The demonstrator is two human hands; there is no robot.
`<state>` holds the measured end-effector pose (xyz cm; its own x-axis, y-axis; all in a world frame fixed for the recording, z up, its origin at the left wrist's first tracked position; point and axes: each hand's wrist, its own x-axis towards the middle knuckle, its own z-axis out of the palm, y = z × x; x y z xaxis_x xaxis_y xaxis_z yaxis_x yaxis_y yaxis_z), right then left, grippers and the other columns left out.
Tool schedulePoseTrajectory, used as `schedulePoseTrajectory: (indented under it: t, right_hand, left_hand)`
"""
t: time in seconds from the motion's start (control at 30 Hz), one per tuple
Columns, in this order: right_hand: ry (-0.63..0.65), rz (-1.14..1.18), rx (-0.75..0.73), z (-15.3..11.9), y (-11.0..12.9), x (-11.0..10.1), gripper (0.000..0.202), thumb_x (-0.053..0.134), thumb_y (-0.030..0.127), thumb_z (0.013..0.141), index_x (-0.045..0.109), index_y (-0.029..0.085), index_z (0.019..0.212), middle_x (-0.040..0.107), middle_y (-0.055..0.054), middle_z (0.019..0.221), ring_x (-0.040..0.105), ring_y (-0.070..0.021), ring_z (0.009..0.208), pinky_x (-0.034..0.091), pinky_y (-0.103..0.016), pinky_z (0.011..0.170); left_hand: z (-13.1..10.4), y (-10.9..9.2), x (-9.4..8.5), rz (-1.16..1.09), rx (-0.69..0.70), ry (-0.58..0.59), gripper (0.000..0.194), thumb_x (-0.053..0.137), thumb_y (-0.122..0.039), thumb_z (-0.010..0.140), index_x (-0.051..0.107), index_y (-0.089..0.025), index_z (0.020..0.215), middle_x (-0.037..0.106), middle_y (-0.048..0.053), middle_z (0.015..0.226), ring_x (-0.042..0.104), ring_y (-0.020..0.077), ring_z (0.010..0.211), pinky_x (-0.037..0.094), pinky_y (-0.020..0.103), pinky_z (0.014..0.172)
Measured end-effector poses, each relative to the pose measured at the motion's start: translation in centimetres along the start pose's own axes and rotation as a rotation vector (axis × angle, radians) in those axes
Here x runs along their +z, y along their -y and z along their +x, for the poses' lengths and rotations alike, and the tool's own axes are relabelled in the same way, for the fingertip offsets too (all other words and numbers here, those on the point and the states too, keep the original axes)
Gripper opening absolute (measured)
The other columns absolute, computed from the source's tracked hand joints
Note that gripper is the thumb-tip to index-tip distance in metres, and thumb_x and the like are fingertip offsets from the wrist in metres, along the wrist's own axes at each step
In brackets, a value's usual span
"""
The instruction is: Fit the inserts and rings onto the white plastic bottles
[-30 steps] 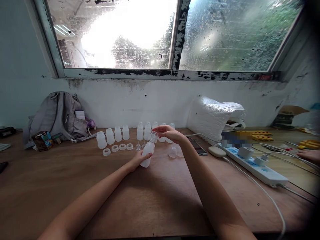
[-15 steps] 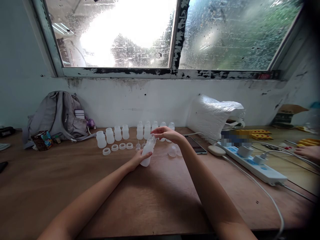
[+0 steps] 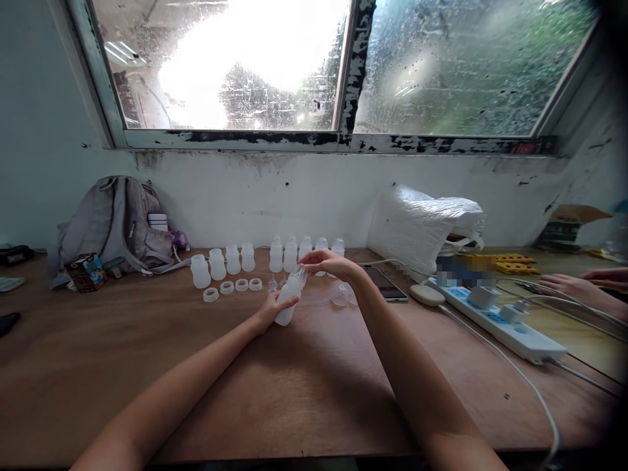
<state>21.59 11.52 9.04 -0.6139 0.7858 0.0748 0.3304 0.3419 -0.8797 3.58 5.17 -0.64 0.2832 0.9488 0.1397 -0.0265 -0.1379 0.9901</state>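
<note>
My left hand [image 3: 271, 310] wraps round the body of a frosted baby bottle [image 3: 286, 315], which leans with its top to the right. Over the top, the fingers of my right hand [image 3: 324, 263] pinch a clear bottle cap [image 3: 299, 273]; whether it is fully seated I cannot tell. Just behind stand several capped bottles [image 3: 276, 255] in a row. To the left are several open bottles [image 3: 217, 265], with white collar rings [image 3: 226, 287] lying before them. Clear nipples [image 3: 273, 282] lie partly hidden behind my left hand. A loose clear cap [image 3: 339, 295] rests below my right wrist.
A phone [image 3: 385, 284], a round white pad [image 3: 426, 295] and a power strip [image 3: 500, 322] with cables lie to the right. A backpack [image 3: 115, 229] and a drink carton [image 3: 86, 272] are at left. A silvery bag [image 3: 417, 226] leans on the wall. Another person's hands [image 3: 583, 291] are at far right.
Both my hands and the bottle keep nearly the same place. The other person's hands at far right have reached further into view. The whole view has shifted slightly.
</note>
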Motion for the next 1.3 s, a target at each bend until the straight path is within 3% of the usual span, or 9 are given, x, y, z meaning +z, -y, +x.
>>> schedulePoseTrajectory:
  t: [0.3,0.4,0.53,0.7,0.83,1.07,1.3]
  right_hand:
    - [0.073,0.000,0.087,-1.1,0.3,-0.3,0.029,0.067,0.031,0.060,0.059,0.015,0.083,0.059,-0.007,0.088,0.054,-0.0150,0.077,0.047,-0.022,0.060]
    - [0.058,0.068,0.092,-1.2,0.6,-0.2,0.032,0.062,0.043,0.064,0.059,0.014,0.078,0.059,-0.007,0.088,0.055,-0.0141,0.076,0.046,-0.021,0.061]
    - [0.088,0.084,0.095,-0.9,1.6,1.4,0.056,0.035,0.062,0.073,0.056,0.012,0.059,0.058,-0.006,0.064,0.054,-0.0112,0.061,0.044,-0.023,0.060]
    - [0.222,-0.113,0.112,-0.3,2.6,4.1,0.063,0.029,0.066,0.071,0.056,0.013,0.053,0.056,-0.004,0.055,0.050,-0.0104,0.053,0.041,-0.023,0.059]
    - [0.159,-0.290,0.096,-0.1,2.3,5.0,0.064,0.029,0.068,0.069,0.053,0.013,0.047,0.054,-0.003,0.051,0.045,-0.0089,0.047,0.037,-0.022,0.054]
    - [-0.031,-0.343,0.071,0.5,1.7,5.2,0.061,0.031,0.069,0.068,0.046,0.015,0.043,0.044,0.000,0.041,0.038,-0.0069,0.038,0.033,-0.021,0.044]
    - [-0.104,-0.413,0.110,1.2,2.1,5.5,0.061,0.033,0.070,0.065,0.044,0.015,0.042,0.041,0.001,0.038,0.035,-0.0063,0.035,0.030,-0.021,0.041]
  left_hand:
    - [0.0,0.1,-0.3,0.163,0.023,0.044,0.031,0.057,-0.043,0.065,0.059,-0.013,0.071,0.056,0.003,0.063,0.050,0.0150,0.059,0.037,0.025,0.054]
    - [-0.6,-0.1,0.1,0.368,0.157,-0.026,0.036,0.057,-0.045,0.064,0.059,-0.014,0.081,0.059,0.005,0.071,0.053,0.0182,0.065,0.040,0.028,0.058]
    - [-1.6,-0.7,1.1,0.658,0.400,-0.064,0.047,0.061,-0.045,0.060,0.055,-0.017,0.097,0.059,0.007,0.086,0.054,0.0213,0.075,0.041,0.031,0.068]
    - [-1.9,-0.8,1.1,0.711,0.472,-0.010,0.052,0.059,-0.044,0.064,0.050,-0.015,0.107,0.058,0.008,0.094,0.054,0.0237,0.082,0.041,0.032,0.072]
    - [-1.8,-0.6,0.7,0.693,0.471,0.000,0.053,0.060,-0.042,0.063,0.050,-0.016,0.107,0.058,0.006,0.092,0.054,0.0233,0.081,0.040,0.032,0.073]
    - [-1.8,-0.1,0.7,0.643,0.469,-0.074,0.053,0.064,-0.042,0.059,0.051,-0.020,0.106,0.058,0.007,0.100,0.052,0.0244,0.092,0.036,0.034,0.082]
    - [-1.7,0.0,0.6,0.672,0.450,-0.105,0.051,0.062,-0.044,0.061,0.051,-0.019,0.106,0.059,0.007,0.095,0.054,0.0241,0.087,0.038,0.034,0.079]
